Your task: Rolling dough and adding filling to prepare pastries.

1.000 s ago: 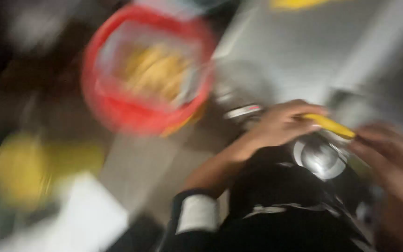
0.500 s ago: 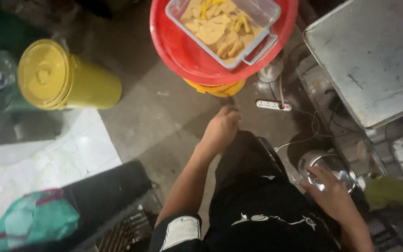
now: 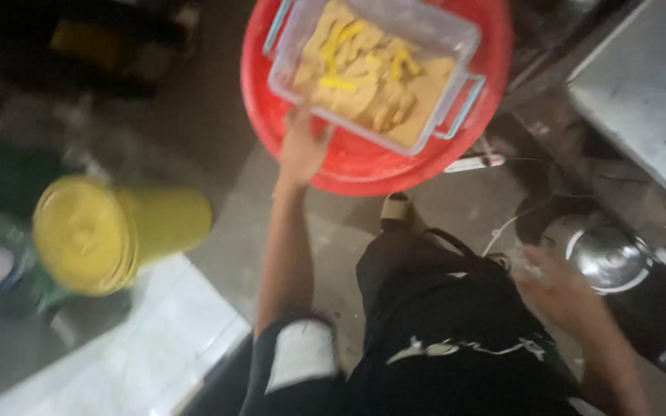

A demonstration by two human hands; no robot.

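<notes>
My left hand (image 3: pixel 302 148) reaches forward to the near edge of a clear plastic container (image 3: pixel 433 38) full of pale battered pieces and yellow strips. The container sits in a round red basin (image 3: pixel 364 166) on the floor. The fingers touch the container's near wall; blur hides whether they grip it. My right hand (image 3: pixel 556 289) hovers low at the right, blurred, next to a shiny metal bowl (image 3: pixel 609 258). I cannot make out anything in it.
A yellow lidded bucket (image 3: pixel 98 235) lies at the left beside a white sheet (image 3: pixel 140 354). A grey metal table top (image 3: pixel 649 100) fills the upper right. A white power strip (image 3: pixel 473 162) and cords run across the floor. My dark-clothed lap (image 3: pixel 441 323) is below.
My left hand has stretched forward from the floor area to the container in the red basin. The yellow strip it held a second ago is gone from it. My right hand stays by the metal bowl.
</notes>
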